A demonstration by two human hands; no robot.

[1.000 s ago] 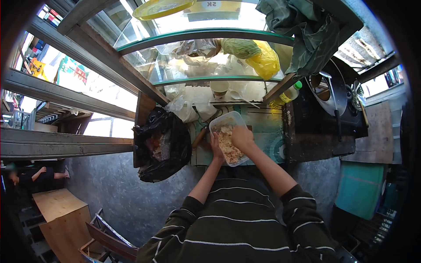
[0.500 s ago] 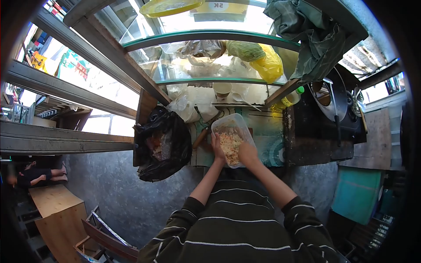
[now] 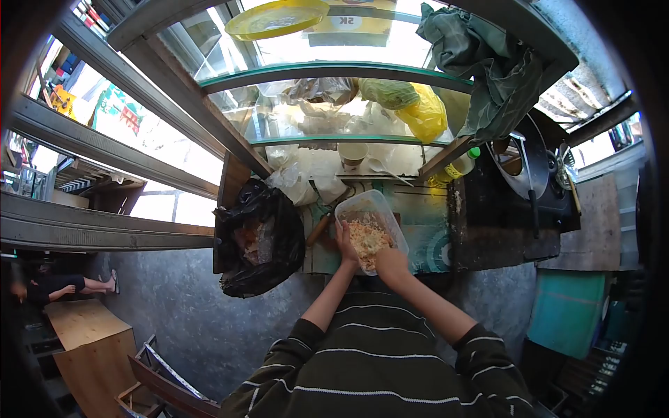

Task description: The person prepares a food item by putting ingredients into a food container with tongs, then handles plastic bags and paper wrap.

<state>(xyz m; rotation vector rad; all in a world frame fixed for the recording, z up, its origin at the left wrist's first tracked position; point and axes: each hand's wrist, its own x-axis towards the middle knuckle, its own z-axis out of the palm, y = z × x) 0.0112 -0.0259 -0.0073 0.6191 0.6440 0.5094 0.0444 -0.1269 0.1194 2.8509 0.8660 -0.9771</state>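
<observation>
A clear rectangular plastic container [image 3: 387, 206] stands tilted toward me on the counter, with a shredded orange-and-white food mixture [image 3: 367, 235] in its lower part. My left hand [image 3: 346, 245] grips the container's left wall, fingers along the outside. Over the near right corner, my right hand [image 3: 391, 265] is curled with its knuckles up, reaching down into the mixture. Its fingertips are hidden, and I cannot tell what they hold. Left of the container lies a brown wooden handle [image 3: 319, 228].
A black plastic bag [image 3: 282, 233] with scraps stands at the left. Behind are a glass display case [image 3: 334, 75], a paper cup [image 3: 352, 155], a white spoon [image 3: 385, 169] and a green-capped bottle [image 3: 458, 167]. A wok [image 3: 533, 157] sits on the right. A person [image 3: 66, 287] sits far left.
My right hand has shifted slightly down and left within the container, and the mixture beside it is more exposed. The whole view has tilted a little. My left hand keeps its hold.
</observation>
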